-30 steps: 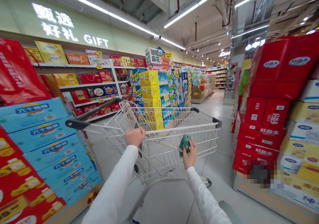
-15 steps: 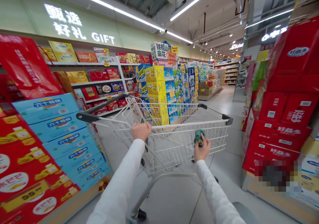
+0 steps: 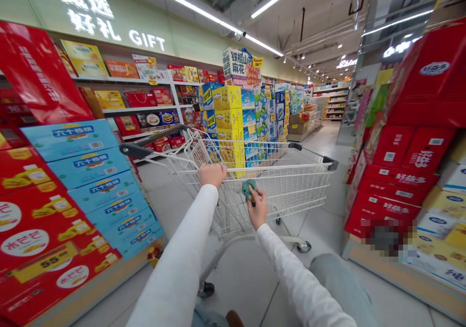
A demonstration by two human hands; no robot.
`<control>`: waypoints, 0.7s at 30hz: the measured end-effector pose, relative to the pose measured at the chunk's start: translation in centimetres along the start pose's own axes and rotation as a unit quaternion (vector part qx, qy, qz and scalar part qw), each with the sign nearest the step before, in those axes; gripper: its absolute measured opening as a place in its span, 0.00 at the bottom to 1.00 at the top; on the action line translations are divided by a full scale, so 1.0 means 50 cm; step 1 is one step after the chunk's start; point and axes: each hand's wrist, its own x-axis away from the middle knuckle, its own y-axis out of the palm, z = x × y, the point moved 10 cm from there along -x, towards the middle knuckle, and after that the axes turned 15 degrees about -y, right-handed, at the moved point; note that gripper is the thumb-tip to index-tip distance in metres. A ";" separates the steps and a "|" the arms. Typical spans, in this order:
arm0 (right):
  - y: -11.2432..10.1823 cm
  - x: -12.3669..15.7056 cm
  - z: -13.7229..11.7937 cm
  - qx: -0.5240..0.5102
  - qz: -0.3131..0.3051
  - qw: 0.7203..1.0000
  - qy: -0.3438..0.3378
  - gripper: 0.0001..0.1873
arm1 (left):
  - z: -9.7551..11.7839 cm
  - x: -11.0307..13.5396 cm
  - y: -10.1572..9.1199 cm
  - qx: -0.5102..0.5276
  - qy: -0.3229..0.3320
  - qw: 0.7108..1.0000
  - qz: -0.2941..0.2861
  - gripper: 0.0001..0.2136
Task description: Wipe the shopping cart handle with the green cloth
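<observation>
The right hand (image 3: 257,209) has its fingers curled closed around a small teal object (image 3: 248,190), too small to identify, held just at the wire side of a shopping cart (image 3: 284,166). The left hand (image 3: 212,174) is clamped over the cart's top rail nearby. Beyond the cart rise stacked yellow and blue boxes (image 3: 227,118), with red gift cartons (image 3: 396,181) to the right.

Wire, cloth, glossy card
The basket (image 3: 276,165) is smooth metal wire, the sleeve (image 3: 174,264) matt cloth, the cartons (image 3: 91,167) glossy card, the floor (image 3: 247,288) polished tile.
</observation>
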 end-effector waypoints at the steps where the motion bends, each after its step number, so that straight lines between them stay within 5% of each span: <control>1: 0.012 -0.006 -0.012 -0.023 -0.029 0.999 -0.026 0.23 | -0.001 0.000 -0.001 0.000 0.000 1.000 -0.002 0.27; 5: 0.028 -0.031 -0.029 -0.079 -0.125 0.981 -0.122 0.24 | -0.006 -0.001 -0.002 -0.002 0.004 1.000 -0.001 0.26; 8: 0.001 -0.046 0.014 -0.067 -0.130 0.981 -0.126 0.25 | -0.009 -0.004 0.002 0.000 0.006 1.000 0.008 0.25; 15: -0.166 -0.039 0.224 0.039 0.000 0.999 0.014 0.20 | -0.014 -0.013 0.010 -0.003 0.002 1.000 0.026 0.24; 21: -0.324 -0.027 0.349 0.151 0.158 0.967 0.128 0.23 | -0.019 -0.015 0.007 -0.005 -0.009 0.999 0.030 0.24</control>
